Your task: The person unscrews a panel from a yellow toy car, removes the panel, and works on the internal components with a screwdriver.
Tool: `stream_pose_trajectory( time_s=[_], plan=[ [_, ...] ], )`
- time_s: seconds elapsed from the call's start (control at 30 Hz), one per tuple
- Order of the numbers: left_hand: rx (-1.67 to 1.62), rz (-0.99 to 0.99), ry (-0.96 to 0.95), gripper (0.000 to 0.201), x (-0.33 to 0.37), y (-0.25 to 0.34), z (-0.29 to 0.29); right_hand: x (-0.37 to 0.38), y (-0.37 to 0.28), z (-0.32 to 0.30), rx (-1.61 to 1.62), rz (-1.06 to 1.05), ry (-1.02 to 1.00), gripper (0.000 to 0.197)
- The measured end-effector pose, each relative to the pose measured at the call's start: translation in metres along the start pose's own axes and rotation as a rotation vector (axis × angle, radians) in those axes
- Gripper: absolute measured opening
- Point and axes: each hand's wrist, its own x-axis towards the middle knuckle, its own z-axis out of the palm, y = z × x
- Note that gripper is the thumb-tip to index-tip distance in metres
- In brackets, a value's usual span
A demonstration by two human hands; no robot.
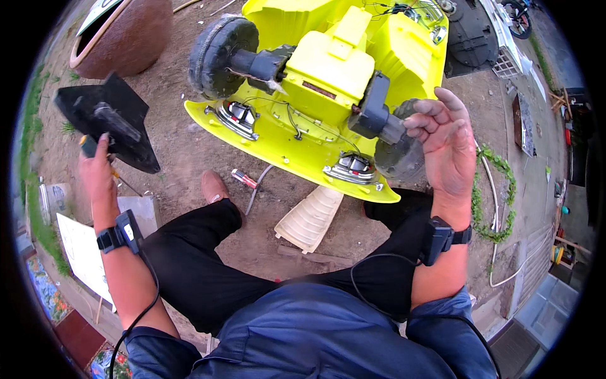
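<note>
A bright yellow-green toy car body lies underside up in front of me, with a dark wheel at its left and another wheel at its right. My left hand is closed on a flat black plastic panel, raised off the car to the left. A screwdriver with a yellow and dark handle also sits in that hand, its thin shaft pointing down past the fingers. Beside the right wheel my right hand is lifted, fingers loosely curled and apart, with nothing visible in it.
Between my feet lies a cream ribbed plastic piece. Near my left shoe are a red and white tube and a grey hose piece. A large brown pot stands far left, and a ring of green leaves lies right.
</note>
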Motion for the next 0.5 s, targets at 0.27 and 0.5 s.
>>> stream_pose_trajectory(
  time_s=[0.27, 0.5],
  plan=[
    [0.671, 0.19, -0.074, 0.048, 0.016, -0.071, 0.015, 0.0, 0.006, -0.002, -0.124, 0.01, -0.004, 0.072],
    [0.858, 0.216, -0.06, 0.048, 0.013, -0.078, 0.019, 0.001, 0.011, -0.001, -0.143, 0.0, 0.026, 0.072]
  ],
)
